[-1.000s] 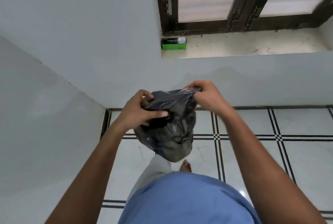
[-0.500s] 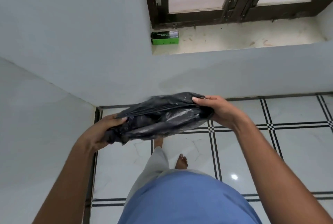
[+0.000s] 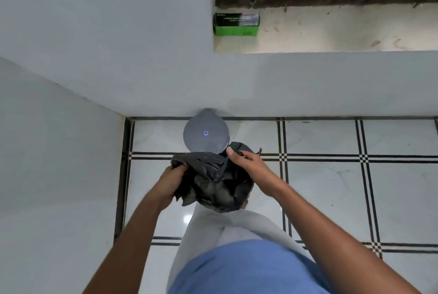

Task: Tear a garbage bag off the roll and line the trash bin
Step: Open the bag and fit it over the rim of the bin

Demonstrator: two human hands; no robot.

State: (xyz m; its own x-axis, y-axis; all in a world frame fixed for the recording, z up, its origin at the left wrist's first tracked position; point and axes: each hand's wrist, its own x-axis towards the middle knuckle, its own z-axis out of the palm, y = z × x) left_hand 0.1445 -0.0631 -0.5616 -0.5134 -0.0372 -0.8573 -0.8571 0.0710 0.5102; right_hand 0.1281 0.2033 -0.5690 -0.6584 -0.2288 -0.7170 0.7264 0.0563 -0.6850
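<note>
A black garbage bag point(image 3: 213, 182) hangs crumpled between both hands, its mouth partly spread. My left hand point(image 3: 171, 183) grips the bag's left edge. My right hand point(image 3: 246, 165) pinches its right edge near the top. Just beyond the bag, a grey round bin lid point(image 3: 205, 134) with a small blue dot stands raised against the wall; the bin body under the bag is hidden. The green box of garbage bags point(image 3: 235, 24) lies on the window sill above.
White floor tiles point(image 3: 320, 189) with black line borders fill the right side. Grey walls meet in a corner at the left point(image 3: 123, 118). The stone window sill point(image 3: 331, 30) runs below a dark wooden frame. My legs and blue shirt fill the bottom.
The view has tilted down and the grey bin lid has come into sight. The bag, stretched wide between the hands before, is now lower and bunched just in front of the lid.
</note>
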